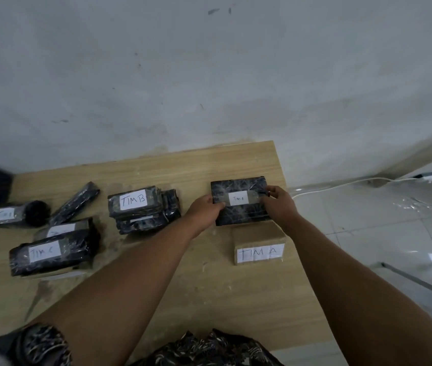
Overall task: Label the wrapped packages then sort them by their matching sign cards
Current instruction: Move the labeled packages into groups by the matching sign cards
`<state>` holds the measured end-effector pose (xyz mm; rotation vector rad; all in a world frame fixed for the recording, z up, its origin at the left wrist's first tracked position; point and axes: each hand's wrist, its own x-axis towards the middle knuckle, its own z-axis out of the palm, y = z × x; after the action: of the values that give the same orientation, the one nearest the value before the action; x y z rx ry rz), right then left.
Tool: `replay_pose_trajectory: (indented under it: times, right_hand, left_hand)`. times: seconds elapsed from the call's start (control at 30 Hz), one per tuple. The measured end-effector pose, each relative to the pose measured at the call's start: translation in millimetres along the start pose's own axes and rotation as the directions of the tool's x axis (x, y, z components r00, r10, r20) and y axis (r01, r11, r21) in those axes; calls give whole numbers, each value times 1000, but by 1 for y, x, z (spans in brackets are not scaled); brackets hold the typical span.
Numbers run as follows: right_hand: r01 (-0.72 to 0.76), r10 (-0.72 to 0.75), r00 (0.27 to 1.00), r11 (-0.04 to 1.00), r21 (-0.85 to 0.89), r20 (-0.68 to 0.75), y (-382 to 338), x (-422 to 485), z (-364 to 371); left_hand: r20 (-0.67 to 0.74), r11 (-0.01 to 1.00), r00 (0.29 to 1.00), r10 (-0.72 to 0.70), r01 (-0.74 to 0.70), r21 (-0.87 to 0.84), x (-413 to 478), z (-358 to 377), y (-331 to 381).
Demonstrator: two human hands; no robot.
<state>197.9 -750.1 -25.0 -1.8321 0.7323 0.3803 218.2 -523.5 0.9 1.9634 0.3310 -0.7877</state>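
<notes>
Fingers of the left hand (204, 210) grip the black package (236, 186) at its left edge; fingers of the right hand (278, 204) pinch its right edge, with the TIM A label (238, 198) between them.

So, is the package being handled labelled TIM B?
No: the white label on the package reads TIM A, like the sign card just in front of it.

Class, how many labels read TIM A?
2: one on the wrapped package held by the left hand and right hand; one on the brown sign card just nearer. Stacks may hide others.
</notes>
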Motion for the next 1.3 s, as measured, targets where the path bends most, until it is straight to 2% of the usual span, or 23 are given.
replay_pose_trajectory:
  times: [0.13,0.23,0.37,0.77,0.9,1.1,1.3]
  right_hand:
    - [23,-28,998,995,-100,-52,0,-7,5]
    - [85,-102,986,988,-126,-130,-11,-25,17]
    - [200,-212,967,975,-98,-141,-29,-58,49]
    - [476,-472,874,879,13,-120,-81,-164,160]
    - [558,-548,825,829,38,-140,-107,-194,206]
    - [577,-571,812,817,16,-118,-142,-248,311]
    - [532,-534,845,837,127,-21,-169,-304,421]
  left_hand:
    - [-53,998,999,8,-4,60,-7,-4,-8]
    - [-162,996,984,80,-83,-11,-20,-8,-13]
    - [-281,966,935,215,-245,-77,-49,-17,-18]
    - [-416,854,776,475,-521,4,-128,-117,-70]
    - [-460,843,766,450,-534,-63,-152,-164,-104]
    - [-542,856,748,384,-508,-93,-183,-278,-171]
    - [-633,877,698,336,-477,-60,-195,-409,-247]
